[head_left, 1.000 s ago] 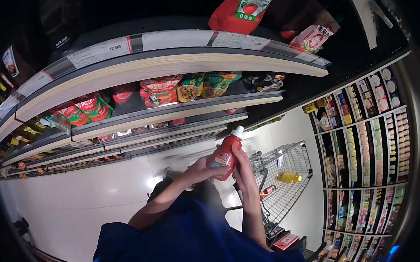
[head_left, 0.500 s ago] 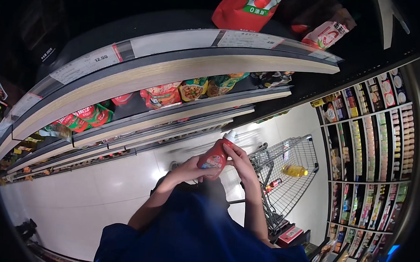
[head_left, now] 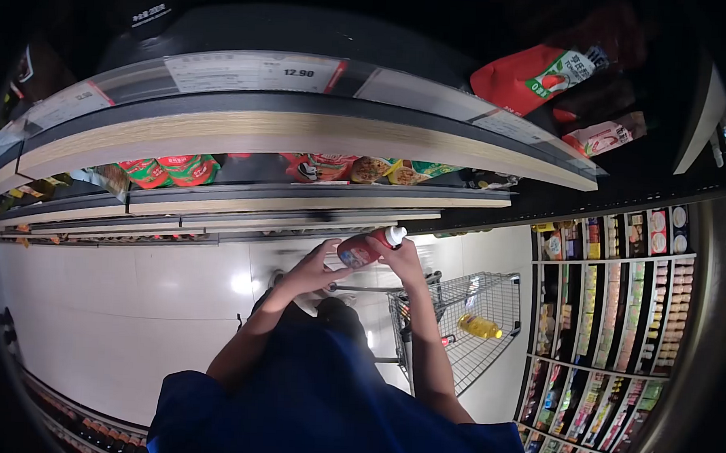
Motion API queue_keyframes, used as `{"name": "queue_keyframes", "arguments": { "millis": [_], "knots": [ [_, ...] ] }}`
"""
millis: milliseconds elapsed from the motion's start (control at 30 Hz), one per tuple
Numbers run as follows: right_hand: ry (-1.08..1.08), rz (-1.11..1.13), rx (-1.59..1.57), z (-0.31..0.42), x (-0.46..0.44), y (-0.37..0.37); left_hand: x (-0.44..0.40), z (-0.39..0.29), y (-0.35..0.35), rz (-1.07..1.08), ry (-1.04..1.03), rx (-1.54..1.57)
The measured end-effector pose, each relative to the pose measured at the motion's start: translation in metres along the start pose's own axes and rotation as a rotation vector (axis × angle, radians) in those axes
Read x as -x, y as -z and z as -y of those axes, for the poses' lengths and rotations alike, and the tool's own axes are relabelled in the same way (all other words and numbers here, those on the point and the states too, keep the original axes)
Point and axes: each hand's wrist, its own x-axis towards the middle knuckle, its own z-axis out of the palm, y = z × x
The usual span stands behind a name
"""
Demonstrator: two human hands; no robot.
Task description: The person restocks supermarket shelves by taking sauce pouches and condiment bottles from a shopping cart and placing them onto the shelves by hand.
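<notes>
A red squeeze bottle point(head_left: 358, 253) with a white cap is held between both hands in front of the shelves, tilted with its cap toward the upper right. My left hand point(head_left: 312, 271) grips the bottle's lower end. Around the end near the cap, my right hand point(head_left: 402, 261) has its fingers closed. Part of the label shows between the hands, but the print is too small to read.
A wire shopping cart point(head_left: 487, 363) with a yellow bottle point(head_left: 480, 326) stands to the right. The wood-edged shelf point(head_left: 302, 135) crosses ahead, with a red pouch point(head_left: 531, 78) on top. Stocked shelves point(head_left: 602, 314) line the right side.
The view has turned, so the upper shelf's pouches appear further right. Both hands have raised the red bottle toward the shelf edge, and it now lies closer to level.
</notes>
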Motion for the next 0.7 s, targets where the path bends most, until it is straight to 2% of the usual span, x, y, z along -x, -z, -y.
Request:
{"name": "queue_keyframes", "arguments": {
  "millis": [33, 67, 167, 267, 300, 367, 400, 433, 500, 600, 700],
  "knots": [
    [0.152, -0.061, 0.161, -0.015, -0.017, -0.002, -0.002, 0.008, 0.007, 0.002, 0.064, 0.006],
    [0.157, -0.037, 0.109, -0.019, -0.029, -0.004, -0.001, 0.011, 0.012, -0.008, 0.054, 0.041],
    [0.079, -0.169, 0.123, -0.016, -0.054, -0.018, 0.009, 0.011, 0.025, -0.007, 0.063, 0.116],
    [0.095, -0.265, 0.127, -0.009, -0.07, -0.034, 0.016, 0.029, 0.033, 0.023, 0.057, 0.123],
    [0.251, -0.313, 0.085, -0.034, -0.089, -0.038, 0.022, 0.029, 0.035, 0.016, 0.058, 0.103],
    [0.339, -0.289, -0.025, -0.055, -0.115, -0.045, 0.025, 0.045, 0.038, 0.028, 0.022, 0.113],
    [0.362, -0.358, 0.169, -0.073, -0.132, -0.046, 0.028, 0.051, 0.038, 0.008, -0.011, 0.109],
    [0.348, -0.358, 0.208, -0.057, -0.124, -0.049, 0.031, 0.056, 0.037, -0.015, -0.048, 0.144],
    [0.48, -0.324, 0.313, -0.065, -0.141, -0.05, 0.036, 0.063, 0.039, -0.03, -0.056, 0.142],
    [0.499, -0.234, 0.471, -0.081, -0.162, -0.047, 0.039, 0.071, 0.043, -0.107, -0.13, 0.186],
    [0.539, -0.18, 0.629, -0.105, -0.186, -0.042, 0.043, 0.067, 0.049, -0.161, -0.09, 0.184]
  ]
}}
